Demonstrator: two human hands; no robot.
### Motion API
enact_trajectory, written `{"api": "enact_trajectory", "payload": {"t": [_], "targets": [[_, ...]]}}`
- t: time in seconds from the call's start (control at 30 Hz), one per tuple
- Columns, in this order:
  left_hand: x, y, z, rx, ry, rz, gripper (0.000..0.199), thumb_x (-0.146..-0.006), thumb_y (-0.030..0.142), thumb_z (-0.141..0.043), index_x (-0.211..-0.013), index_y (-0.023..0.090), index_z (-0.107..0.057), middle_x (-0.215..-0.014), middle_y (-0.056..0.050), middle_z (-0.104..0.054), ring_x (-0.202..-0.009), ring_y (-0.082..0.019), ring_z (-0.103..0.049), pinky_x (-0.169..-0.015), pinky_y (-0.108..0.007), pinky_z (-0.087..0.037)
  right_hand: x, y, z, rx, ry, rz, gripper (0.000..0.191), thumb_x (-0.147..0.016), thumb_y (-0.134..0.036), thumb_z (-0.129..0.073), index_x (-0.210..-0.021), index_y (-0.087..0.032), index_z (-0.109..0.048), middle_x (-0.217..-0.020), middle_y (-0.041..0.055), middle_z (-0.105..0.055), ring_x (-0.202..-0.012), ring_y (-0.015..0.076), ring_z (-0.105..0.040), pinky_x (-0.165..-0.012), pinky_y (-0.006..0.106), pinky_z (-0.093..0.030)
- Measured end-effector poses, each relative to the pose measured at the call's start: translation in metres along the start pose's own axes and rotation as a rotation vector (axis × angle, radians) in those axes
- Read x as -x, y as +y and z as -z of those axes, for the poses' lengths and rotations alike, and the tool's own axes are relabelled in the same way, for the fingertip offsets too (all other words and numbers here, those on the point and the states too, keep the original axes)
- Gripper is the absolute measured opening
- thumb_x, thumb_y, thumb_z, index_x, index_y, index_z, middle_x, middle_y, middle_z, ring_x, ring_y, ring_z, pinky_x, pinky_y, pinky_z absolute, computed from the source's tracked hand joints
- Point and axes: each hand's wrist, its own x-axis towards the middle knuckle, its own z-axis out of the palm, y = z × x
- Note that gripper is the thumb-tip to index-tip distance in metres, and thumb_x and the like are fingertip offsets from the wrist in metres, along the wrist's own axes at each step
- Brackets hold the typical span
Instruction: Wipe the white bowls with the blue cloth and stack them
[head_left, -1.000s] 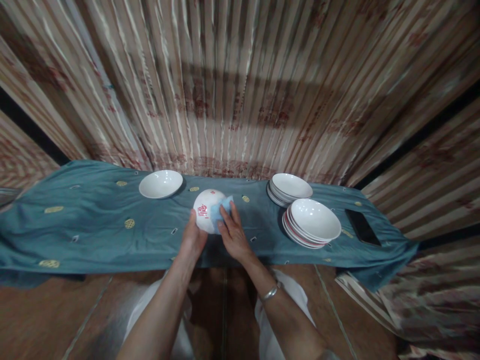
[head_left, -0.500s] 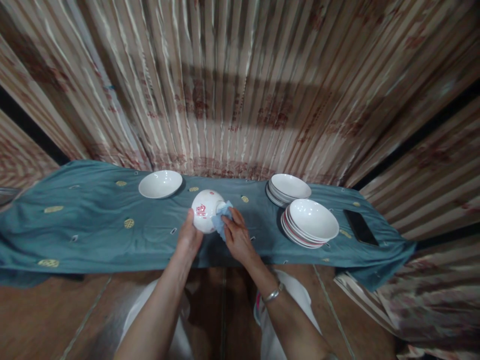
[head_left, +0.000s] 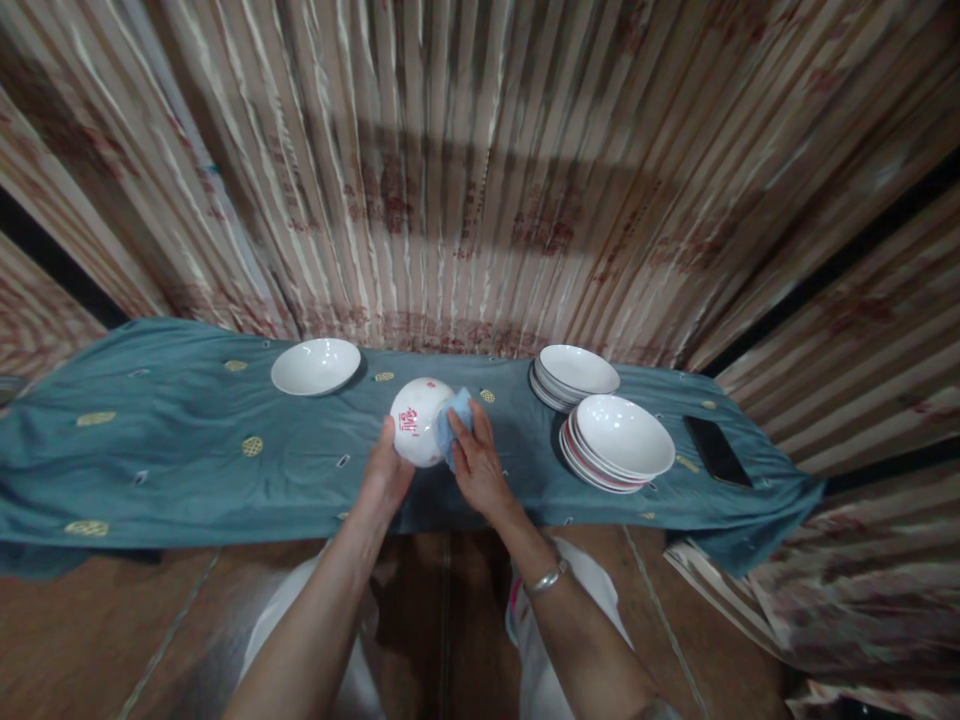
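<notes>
My left hand (head_left: 387, 466) grips the left edge of a small white bowl (head_left: 417, 410) with red marks, tilted so its underside faces me. In my right hand (head_left: 478, 458) is a light blue cloth (head_left: 452, 425), pressed against the right side of that bowl. Both hands are above the near half of the covered table. To the right stand a stack of white bowls (head_left: 626, 438) with red-lined sides and, behind it, a stack of white dishes (head_left: 578, 371). A single white bowl (head_left: 316, 367) sits farther left.
A blue-green cloth with yellow pineapples covers the narrow table (head_left: 187, 460). At the right lies a black phone (head_left: 717, 450). Behind the table hangs a striped curtain (head_left: 450, 200), and dark poles slant at both sides.
My right hand and the blue cloth have shifted slightly up and right across the bowl. The bowl has turned a little in my left hand. The view has shifted slightly.
</notes>
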Motion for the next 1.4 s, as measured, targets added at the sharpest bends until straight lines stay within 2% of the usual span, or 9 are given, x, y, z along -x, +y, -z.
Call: {"api": "enact_trajectory", "payload": {"t": [0.2, 0.33, 0.43, 0.67, 0.77, 0.9, 1.1, 1.3, 1.4], "targets": [[-0.002, 0.002, 0.005, 0.014, -0.011, 0.020, 0.040, -0.092, 0.039, -0.050, -0.115, 0.009, -0.063, -0.100, -0.013, -0.074, -0.094, -0.024, -0.069, -0.089, -0.037, -0.054, -0.001, -0.009, 0.002, -0.026, 0.001, 0.071, 0.044, -0.094, -0.023, -0.040, -0.137, -0.019, -0.050, -0.154, 0.0096, -0.033, -0.143, 0.0241, -0.026, -0.117, 0.048, -0.027], [-0.003, 0.006, 0.005, 0.027, 0.034, 0.014, 0.035, -0.093, 0.035, -0.049, -0.112, 0.010, -0.064, -0.092, -0.011, -0.074, -0.085, -0.021, -0.070, -0.085, -0.033, -0.054, -0.001, -0.015, 0.006, -0.001, -0.014, 0.101, 0.041, -0.094, -0.021, -0.041, -0.131, -0.019, -0.057, -0.141, 0.0114, -0.051, -0.135, 0.0242, -0.038, -0.114, 0.048, -0.035], [-0.003, 0.005, 0.004, 0.017, 0.034, 0.009, 0.037, -0.090, 0.036, -0.054, -0.114, 0.010, -0.063, -0.093, -0.011, -0.074, -0.083, -0.020, -0.069, -0.083, -0.033, -0.054, -0.001, -0.021, 0.010, 0.011, -0.014, 0.125, 0.042, -0.093, -0.015, -0.038, -0.131, -0.021, -0.057, -0.135, 0.0104, -0.057, -0.131, 0.0222, -0.044, -0.111, 0.046, -0.039], [0.004, -0.001, -0.005, -0.009, 0.045, -0.017, 0.032, -0.090, 0.033, -0.055, -0.102, 0.006, -0.068, -0.091, -0.012, -0.074, -0.077, -0.017, -0.069, -0.079, -0.027, -0.054, 0.001, -0.028, 0.009, 0.190, -0.020, 0.282, 0.042, -0.094, -0.009, -0.035, -0.130, -0.011, -0.055, -0.144, 0.0149, -0.047, -0.146, 0.0239, -0.020, -0.116, 0.047, -0.033], [0.009, -0.003, -0.010, -0.021, 0.045, -0.051, 0.029, -0.090, 0.030, -0.055, -0.097, 0.006, -0.069, -0.090, -0.011, -0.074, -0.075, -0.016, -0.069, -0.080, -0.026, -0.053, -0.003, -0.024, 0.009, 0.239, -0.015, 0.246, 0.043, -0.092, -0.009, -0.038, -0.132, -0.011, -0.052, -0.146, 0.0163, -0.044, -0.147, 0.0255, -0.016, -0.115, 0.050, -0.031], [0.014, -0.006, -0.015, -0.038, 0.042, -0.092, 0.027, -0.088, 0.030, -0.058, -0.093, 0.006, -0.070, -0.088, -0.011, -0.075, -0.076, -0.016, -0.069, -0.084, -0.028, -0.052, -0.008, -0.020, 0.012, 0.214, -0.016, 0.182, 0.047, -0.088, -0.012, -0.042, -0.135, -0.013, -0.048, -0.147, 0.0144, -0.042, -0.145, 0.0261, -0.020, -0.115, 0.050, -0.030], [0.020, -0.010, -0.016, -0.073, -0.006, -0.133, 0.032, -0.081, 0.036, -0.067, -0.092, 0.006, -0.070, -0.086, -0.011, -0.075, -0.081, -0.021, -0.071, -0.087, -0.034, -0.052, -0.014, -0.019, 0.014, 0.137, 0.048, 0.079, 0.048, -0.085, -0.018, -0.044, -0.132, -0.008, -0.047, -0.141, 0.0189, -0.045, -0.137, 0.0267, -0.034, -0.114, 0.048, -0.031], [0.024, -0.012, -0.018, -0.119, -0.007, -0.135, 0.044, -0.068, 0.044, -0.077, -0.089, 0.006, -0.071, -0.079, -0.012, -0.074, -0.079, -0.025, -0.071, -0.081, -0.037, -0.054, -0.018, -0.014, 0.016, 0.074, 0.092, -0.037, 0.045, -0.088, -0.024, -0.043, -0.131, -0.013, -0.046, -0.131, 0.0170, -0.054, -0.129, 0.0266, -0.045, -0.109, 0.046, -0.037], [0.028, -0.013, -0.020, -0.137, -0.059, -0.134, 0.048, -0.064, 0.046, -0.079, -0.090, 0.006, -0.071, -0.080, -0.012, -0.074, -0.081, -0.026, -0.071, -0.080, -0.036, -0.054, -0.019, -0.010, 0.018, 0.071, 0.089, -0.115, 0.043, -0.090, -0.029, -0.043, -0.129, -0.013, -0.046, -0.127, 0.0164, -0.058, -0.120, 0.0262, -0.054, -0.104, 0.042, -0.042]]}}
